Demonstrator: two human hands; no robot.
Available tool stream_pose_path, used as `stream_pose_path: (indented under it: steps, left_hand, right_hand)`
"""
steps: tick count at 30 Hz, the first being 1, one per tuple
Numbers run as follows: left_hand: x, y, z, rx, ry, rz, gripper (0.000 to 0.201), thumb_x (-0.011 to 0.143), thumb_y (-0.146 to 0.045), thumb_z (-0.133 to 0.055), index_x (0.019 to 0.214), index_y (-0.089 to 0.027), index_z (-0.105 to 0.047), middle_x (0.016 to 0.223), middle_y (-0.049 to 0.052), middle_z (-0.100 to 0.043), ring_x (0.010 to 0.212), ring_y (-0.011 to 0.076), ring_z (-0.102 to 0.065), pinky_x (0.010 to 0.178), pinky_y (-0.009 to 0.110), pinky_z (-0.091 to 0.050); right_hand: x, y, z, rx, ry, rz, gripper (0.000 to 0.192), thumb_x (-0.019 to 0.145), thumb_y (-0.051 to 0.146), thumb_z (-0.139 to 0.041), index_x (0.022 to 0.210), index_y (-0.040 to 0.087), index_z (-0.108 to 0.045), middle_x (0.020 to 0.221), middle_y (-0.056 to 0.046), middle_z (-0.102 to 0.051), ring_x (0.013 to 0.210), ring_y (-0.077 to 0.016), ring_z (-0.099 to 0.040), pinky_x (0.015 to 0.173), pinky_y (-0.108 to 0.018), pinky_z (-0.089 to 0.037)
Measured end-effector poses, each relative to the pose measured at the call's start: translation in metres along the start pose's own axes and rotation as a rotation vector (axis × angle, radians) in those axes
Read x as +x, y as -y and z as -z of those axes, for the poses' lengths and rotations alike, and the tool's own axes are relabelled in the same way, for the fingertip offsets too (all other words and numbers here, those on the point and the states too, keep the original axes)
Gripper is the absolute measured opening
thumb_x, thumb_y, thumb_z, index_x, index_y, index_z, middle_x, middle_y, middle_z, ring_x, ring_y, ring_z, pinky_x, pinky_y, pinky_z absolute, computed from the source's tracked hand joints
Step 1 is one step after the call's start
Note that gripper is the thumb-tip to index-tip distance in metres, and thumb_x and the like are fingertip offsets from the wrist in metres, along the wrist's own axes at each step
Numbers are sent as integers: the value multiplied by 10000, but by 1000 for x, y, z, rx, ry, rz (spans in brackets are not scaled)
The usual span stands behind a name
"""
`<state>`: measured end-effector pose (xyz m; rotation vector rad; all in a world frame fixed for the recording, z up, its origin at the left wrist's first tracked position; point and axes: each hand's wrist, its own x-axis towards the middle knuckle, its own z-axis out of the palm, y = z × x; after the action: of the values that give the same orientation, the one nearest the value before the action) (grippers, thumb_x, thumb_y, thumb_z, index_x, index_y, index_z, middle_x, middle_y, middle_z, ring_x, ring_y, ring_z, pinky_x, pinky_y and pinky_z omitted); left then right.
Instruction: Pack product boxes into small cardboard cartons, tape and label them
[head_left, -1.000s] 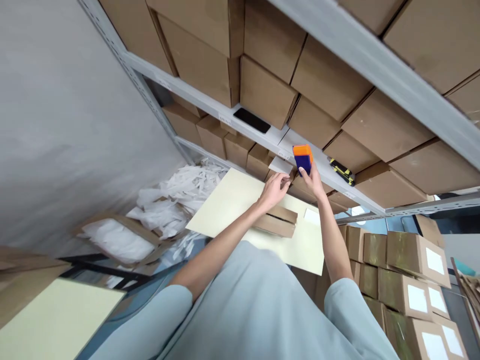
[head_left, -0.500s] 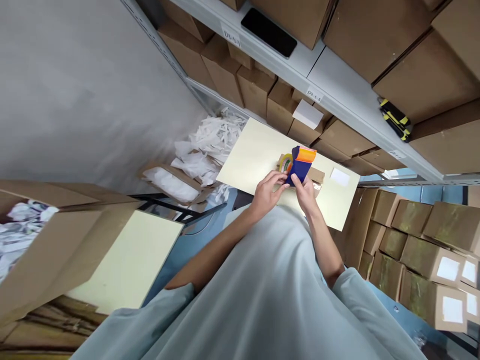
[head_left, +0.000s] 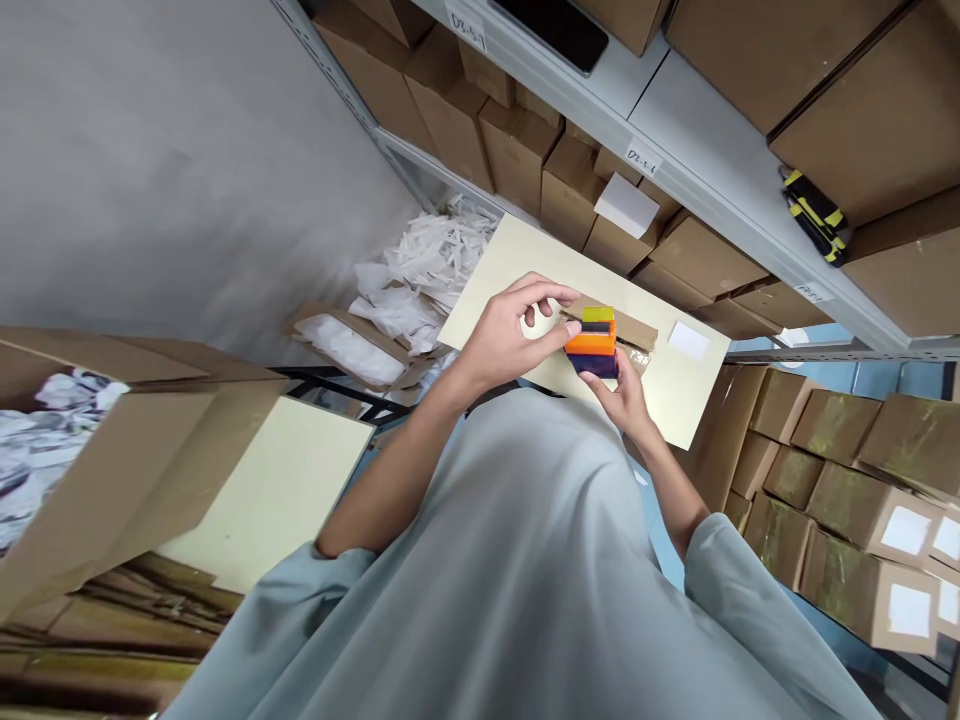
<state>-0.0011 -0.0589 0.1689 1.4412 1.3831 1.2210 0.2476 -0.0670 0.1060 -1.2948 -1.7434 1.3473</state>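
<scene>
My right hand grips an orange and blue tape dispenser from below, over a flat brown cardboard box on a pale yellow table. My left hand is beside the dispenser, thumb against its orange side and the other fingers curled above it. A white label lies on the table to the right of the box.
Grey metal shelves with many brown boxes stand behind the table; a black phone and a yellow-black knife lie on one. Shredded white paper is piled left. Labelled boxes are stacked right; an open carton sits near left.
My right hand brought the tape dispenser down from the shelf to the box on the table. My left hand came against its side. The view tilted down.
</scene>
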Motion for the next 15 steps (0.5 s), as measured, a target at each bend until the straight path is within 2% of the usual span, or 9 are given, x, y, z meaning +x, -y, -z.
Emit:
stream_pose_path:
  steps: [7, 11, 15]
  left_hand:
    - [6, 2, -1, -59, 94, 92, 237, 884, -389, -902, 1057, -238, -846, 1040, 59, -756, 953, 232, -726, 849, 371, -628]
    - [6, -3, -3, -56, 126, 86, 214, 907, -426, -898, 983, -237, -835, 984, 57, -749, 920, 228, -722, 837, 376, -624]
    - [7, -12, -6, -15, 128, 23, 215, 981, -462, -832, 960, -248, -827, 956, 53, -742, 896, 220, -706, 837, 369, -610]
  right_hand:
    - [-5, 7, 30, -191, 66, 69, 604, 973, 787, -767, 1300, 283, -702, 1274, -149, -776, 1286, -393, -704, 1149, -569, -600]
    - [-5, 9, 42, -292, 60, 156, 568, 986, 763, -768, 1290, 287, -709, 1295, -154, -777, 1300, -400, -695, 1182, -596, -572]
    - [-4, 8, 50, -342, 63, 190, 541, 1009, 748, -746, 1268, 274, -706, 1266, -164, -784, 1256, -394, -704, 1139, -586, -585]
